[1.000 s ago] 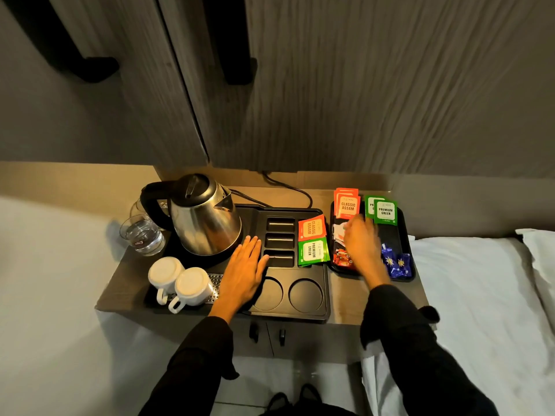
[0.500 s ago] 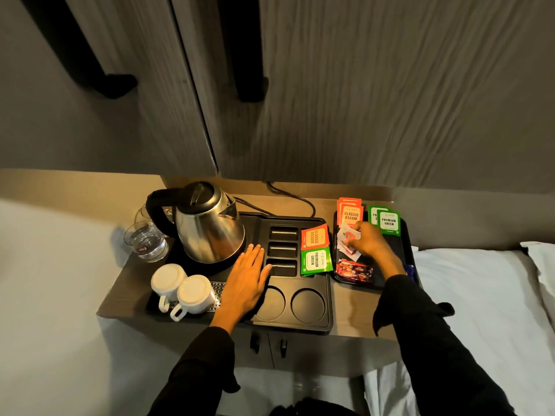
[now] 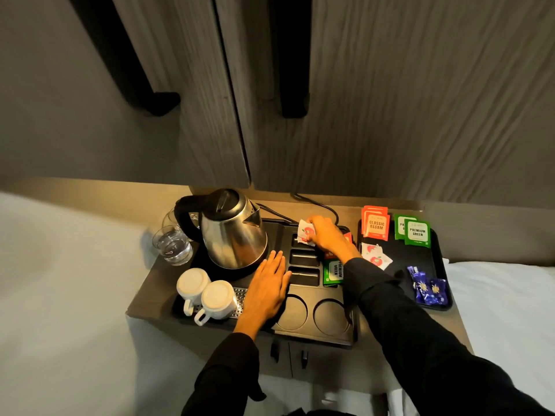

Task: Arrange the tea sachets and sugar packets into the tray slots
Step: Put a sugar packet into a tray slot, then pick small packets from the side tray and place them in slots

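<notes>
My right hand [image 3: 326, 235] is shut on white sugar packets [image 3: 305, 232] with a red mark, held over the farthest of three narrow slots [image 3: 303, 259] in the black kettle tray [image 3: 312, 331]. My left hand [image 3: 267, 286] lies flat and open on that tray, left of the slots. A green tea sachet [image 3: 334, 273] stands in the tray's right compartment, partly hidden by my right arm. On the small black tray [image 3: 438, 256] at the right lie orange Classic Assam sachets [image 3: 375, 223], green Premium Green sachets [image 3: 416, 232], more white sugar packets [image 3: 375, 258] and blue packets [image 3: 428, 288].
A steel kettle [image 3: 232, 229] stands on the tray's back left, with its cord running behind. Two upturned white cups [image 3: 207, 291] sit at the front left, and glasses [image 3: 172, 244] stand left of the kettle. Two round cup recesses [image 3: 312, 313] lie in front. White bedding flanks the table.
My right hand lifted white sugar packets from the small right tray and carried them left, over the kettle tray's far slot. My left hand stayed flat on the tray.
</notes>
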`<state>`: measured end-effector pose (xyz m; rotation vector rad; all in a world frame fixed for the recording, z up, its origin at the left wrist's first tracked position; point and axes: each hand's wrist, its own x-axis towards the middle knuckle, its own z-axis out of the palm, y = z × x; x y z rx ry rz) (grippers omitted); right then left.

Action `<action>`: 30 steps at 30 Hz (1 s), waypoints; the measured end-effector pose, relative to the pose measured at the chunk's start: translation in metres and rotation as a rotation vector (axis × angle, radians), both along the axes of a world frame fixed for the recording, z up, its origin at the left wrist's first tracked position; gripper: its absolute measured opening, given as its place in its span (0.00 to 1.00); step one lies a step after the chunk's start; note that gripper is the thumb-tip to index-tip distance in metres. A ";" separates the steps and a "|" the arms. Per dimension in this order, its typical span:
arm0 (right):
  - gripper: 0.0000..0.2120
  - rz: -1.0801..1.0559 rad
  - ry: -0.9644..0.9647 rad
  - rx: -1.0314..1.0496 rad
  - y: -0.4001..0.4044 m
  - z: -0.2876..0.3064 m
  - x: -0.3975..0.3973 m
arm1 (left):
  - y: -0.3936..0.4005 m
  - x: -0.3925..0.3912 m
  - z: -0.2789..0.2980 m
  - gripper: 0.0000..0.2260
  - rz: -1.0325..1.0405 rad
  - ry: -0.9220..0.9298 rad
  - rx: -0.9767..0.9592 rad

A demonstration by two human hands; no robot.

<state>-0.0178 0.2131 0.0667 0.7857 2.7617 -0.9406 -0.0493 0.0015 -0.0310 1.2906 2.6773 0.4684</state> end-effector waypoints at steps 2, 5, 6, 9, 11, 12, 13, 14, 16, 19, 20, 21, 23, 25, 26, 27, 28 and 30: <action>0.18 0.052 -0.040 0.031 -0.003 -0.003 -0.004 | 0.000 0.000 0.000 0.26 0.003 -0.009 0.011; 0.22 0.105 -0.022 0.184 -0.003 -0.004 0.000 | -0.001 -0.001 -0.001 0.26 0.001 0.001 0.015; 0.23 0.098 0.015 0.214 -0.001 -0.004 0.004 | -0.001 -0.002 -0.001 0.26 0.000 0.007 0.016; 0.18 -0.036 0.157 0.122 0.010 -0.007 0.023 | -0.002 -0.002 -0.002 0.26 0.003 0.014 0.024; 0.15 -0.162 0.212 0.026 0.022 -0.009 0.044 | -0.003 -0.003 -0.002 0.25 0.000 0.015 0.027; 0.14 -0.208 0.218 0.001 0.030 -0.011 0.057 | -0.003 -0.005 -0.003 0.25 -0.003 0.015 0.026; 0.13 -0.244 0.205 -0.011 0.040 -0.014 0.075 | -0.002 -0.003 -0.003 0.25 -0.008 0.018 0.025; 0.12 -0.265 0.176 -0.008 0.049 -0.017 0.091 | -0.002 -0.003 -0.003 0.25 -0.009 0.029 0.025; 0.11 -0.283 0.074 0.009 0.066 -0.025 0.123 | 0.000 -0.002 -0.003 0.25 -0.009 0.029 0.026; 0.14 -0.281 -0.047 0.014 0.074 -0.034 0.159 | 0.001 0.001 -0.002 0.25 -0.003 0.029 0.033; 0.17 -0.256 -0.076 0.023 0.072 -0.036 0.164 | 0.000 0.000 -0.002 0.25 0.000 0.029 0.033; 0.20 -0.220 -0.111 0.041 0.069 -0.037 0.168 | 0.000 0.000 -0.001 0.25 0.002 0.023 0.032; 0.22 -0.148 -0.172 0.105 0.062 -0.038 0.168 | 0.000 0.000 -0.002 0.25 0.004 0.014 0.026; 0.17 -0.133 -0.168 0.143 0.057 -0.039 0.167 | 0.000 0.000 -0.001 0.25 0.004 0.019 0.018; 0.15 -0.142 -0.154 0.143 0.056 -0.039 0.167 | 0.000 0.001 -0.001 0.25 0.004 0.023 0.016; 0.12 -0.151 -0.144 0.137 0.055 -0.040 0.167 | 0.000 0.001 0.000 0.25 0.004 0.026 0.015; 0.10 -0.157 -0.136 0.129 0.055 -0.040 0.167 | 0.000 0.001 0.000 0.25 0.004 0.027 0.015; 0.07 -0.169 -0.132 0.091 0.057 -0.038 0.167 | 0.000 0.001 0.000 0.25 0.003 0.025 0.017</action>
